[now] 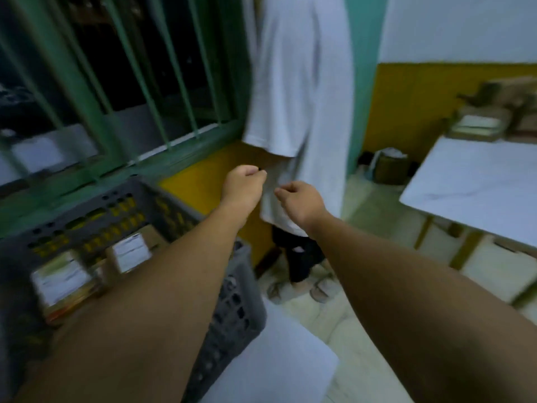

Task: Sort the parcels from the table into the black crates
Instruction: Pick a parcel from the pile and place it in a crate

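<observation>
A black crate (174,199) stands at the lower left, under my left forearm. Inside it lie brown parcels with white labels, one near the middle (130,251) and one at the left (61,277). More parcels (476,123) are stacked at the far end of the white table (479,184) on the right. Both my arms reach forward over the gap between crate and table. My left hand (244,184) is curled into a fist and holds nothing. My right hand (299,199) hangs with loosely curled fingers, also holding nothing. The whole frame is motion-blurred.
A person in a long white shirt (299,82) and sandals stands straight ahead, close to my hands. A green barred window (130,82) is behind the crate. A white surface (276,359) lies below the crate's right side. A bag (389,167) sits on the floor by the yellow wall.
</observation>
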A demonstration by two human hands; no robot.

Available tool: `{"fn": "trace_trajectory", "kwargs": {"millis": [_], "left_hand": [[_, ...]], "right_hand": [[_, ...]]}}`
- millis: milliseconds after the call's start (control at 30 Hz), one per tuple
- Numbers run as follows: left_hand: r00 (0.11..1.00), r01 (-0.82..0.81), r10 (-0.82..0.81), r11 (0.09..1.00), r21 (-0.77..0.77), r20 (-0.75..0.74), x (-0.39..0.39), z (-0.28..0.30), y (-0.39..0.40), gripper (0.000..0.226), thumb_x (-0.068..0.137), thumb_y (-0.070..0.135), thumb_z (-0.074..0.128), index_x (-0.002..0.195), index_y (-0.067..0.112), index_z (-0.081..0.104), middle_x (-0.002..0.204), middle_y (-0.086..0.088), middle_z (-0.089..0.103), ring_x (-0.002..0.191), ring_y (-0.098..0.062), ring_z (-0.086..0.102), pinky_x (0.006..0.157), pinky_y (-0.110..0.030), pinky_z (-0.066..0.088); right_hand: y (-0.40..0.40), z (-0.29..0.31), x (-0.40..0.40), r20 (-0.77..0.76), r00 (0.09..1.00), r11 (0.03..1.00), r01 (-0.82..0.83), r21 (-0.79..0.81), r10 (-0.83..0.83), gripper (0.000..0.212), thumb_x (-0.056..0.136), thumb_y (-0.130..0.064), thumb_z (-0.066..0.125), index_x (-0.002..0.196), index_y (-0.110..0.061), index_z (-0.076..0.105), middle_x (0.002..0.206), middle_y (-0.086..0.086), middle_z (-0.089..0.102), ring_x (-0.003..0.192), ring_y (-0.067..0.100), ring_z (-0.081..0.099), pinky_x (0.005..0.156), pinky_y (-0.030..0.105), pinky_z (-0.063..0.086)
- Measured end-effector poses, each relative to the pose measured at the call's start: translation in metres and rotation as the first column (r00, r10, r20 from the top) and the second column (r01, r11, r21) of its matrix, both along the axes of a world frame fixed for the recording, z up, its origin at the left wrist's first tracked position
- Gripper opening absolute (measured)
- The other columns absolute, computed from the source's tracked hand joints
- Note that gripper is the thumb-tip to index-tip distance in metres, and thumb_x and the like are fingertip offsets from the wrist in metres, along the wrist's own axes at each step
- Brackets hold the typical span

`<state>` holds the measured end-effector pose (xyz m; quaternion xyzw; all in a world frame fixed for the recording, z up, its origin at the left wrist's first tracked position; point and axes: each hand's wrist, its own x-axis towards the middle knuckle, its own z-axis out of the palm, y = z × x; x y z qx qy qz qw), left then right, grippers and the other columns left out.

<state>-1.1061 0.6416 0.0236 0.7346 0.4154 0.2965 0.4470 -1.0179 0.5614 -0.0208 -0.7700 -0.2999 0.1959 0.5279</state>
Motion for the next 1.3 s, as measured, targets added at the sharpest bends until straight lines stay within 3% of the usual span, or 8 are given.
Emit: {"fn": "trace_trajectory", "kwargs": {"millis": [267, 367, 533, 733, 867, 1067, 1167, 1300], "left_hand": [[0.904, 0.416, -0.418, 0.908, -0.044, -0.084, 0.192, -0.026, -0.168, 0.025, 0.086, 0.028, 0.063, 0.105, 0.014, 0.071, 0.103, -0.011, 0.073, 0.092, -0.028, 0.067, 0.071, -0.028, 0.047], [0.826, 0.543, -0.551, 0.834, -0.096, -0.115, 0.275, -0.037, -0.257, 0.032, 0.086, 0.031, 0.062, 0.111, 0.013, 0.07, 0.112, -0.011, 0.071, 0.105, -0.03, 0.065, 0.086, -0.033, 0.053], [0.728, 0.655, -0.678, 0.732, -0.186, -0.104, 0.406, -0.043, -0.421, 0.032, 0.089, 0.031, 0.059, 0.116, 0.016, 0.066, 0.114, -0.005, 0.066, 0.105, -0.024, 0.061, 0.097, -0.041, 0.052], [0.651, 0.717, -0.753, 0.65, -0.25, -0.09, 0.525, -0.063, -0.548, 0.031, 0.09, 0.026, 0.06, 0.116, 0.012, 0.067, 0.117, -0.01, 0.065, 0.105, -0.027, 0.062, 0.096, -0.042, 0.053], [0.588, 0.755, -0.797, 0.601, -0.262, -0.135, 0.605, -0.077, -0.613, 0.013, 0.094, 0.017, 0.056, 0.092, 0.009, 0.066, 0.108, -0.016, 0.066, 0.099, -0.029, 0.064, 0.09, -0.04, 0.054], [0.561, 0.774, -0.819, 0.572, -0.273, -0.124, 0.758, -0.09, -0.684, 0.026, 0.093, 0.019, 0.056, 0.11, 0.003, 0.067, 0.091, -0.015, 0.062, 0.08, -0.024, 0.058, 0.07, -0.03, 0.051], [0.564, 0.779, -0.818, 0.572, -0.257, -0.111, 0.84, -0.075, -0.714, 0.016, 0.093, 0.02, 0.056, 0.089, 0.009, 0.067, 0.107, -0.022, 0.065, 0.087, -0.032, 0.058, 0.071, -0.033, 0.044], [0.587, 0.757, -0.803, 0.589, -0.284, -0.103, 0.923, -0.064, -0.746, 0.02, 0.095, 0.019, 0.056, 0.075, 0.016, 0.058, 0.092, -0.014, 0.06, 0.086, -0.027, 0.055, 0.077, -0.035, 0.046]], "right_hand": [[-0.208, -0.009, 0.16, 0.077, 0.926, 0.924, 0.375, -0.076, -0.37, 0.031, 0.094, -0.031, 0.06, 0.106, -0.006, 0.073, 0.108, 0.013, 0.072, 0.105, 0.029, 0.064, 0.092, 0.038, 0.05], [-0.31, -0.02, 0.224, 0.041, 0.857, 0.855, 0.515, -0.067, -0.513, 0.034, 0.094, -0.032, 0.059, 0.115, -0.008, 0.069, 0.113, 0.01, 0.07, 0.11, 0.028, 0.062, 0.099, 0.04, 0.049], [-0.495, -0.03, 0.327, -0.012, 0.713, 0.712, 0.698, -0.078, -0.701, 0.017, 0.089, -0.035, 0.061, 0.093, -0.018, 0.061, 0.088, 0.002, 0.057, 0.085, 0.023, 0.053, 0.084, 0.037, 0.049], [-0.651, -0.03, 0.415, -0.029, 0.576, 0.575, 0.809, -0.123, -0.817, 0.024, 0.096, -0.022, 0.056, 0.092, 0.001, 0.064, 0.082, 0.007, 0.062, 0.081, 0.022, 0.058, 0.076, 0.035, 0.046], [-0.71, -0.05, 0.483, -0.073, 0.531, 0.536, 0.833, -0.14, -0.844, 0.027, 0.092, -0.02, 0.055, 0.091, 0.003, 0.068, 0.076, 0.01, 0.059, 0.072, 0.022, 0.052, 0.066, 0.034, 0.039], [-0.761, -0.053, 0.617, -0.056, 0.535, 0.535, 0.824, -0.185, -0.843, 0.034, 0.098, -0.025, 0.055, 0.119, 0.001, 0.064, 0.11, 0.02, 0.067, 0.1, 0.033, 0.066, 0.09, 0.048, 0.055], [-0.792, -0.034, 0.705, -0.039, 0.543, 0.54, 0.821, -0.187, -0.839, 0.041, 0.1, -0.031, 0.055, 0.136, -0.012, 0.056, 0.13, 0.006, 0.061, 0.116, 0.023, 0.058, 0.089, 0.036, 0.048], [-0.827, -0.021, 0.798, -0.033, 0.562, 0.557, 0.807, -0.195, -0.826, 0.045, 0.099, -0.035, 0.056, 0.139, -0.014, 0.052, 0.139, 0.007, 0.056, 0.124, 0.025, 0.053, 0.105, 0.042, 0.045]]}}
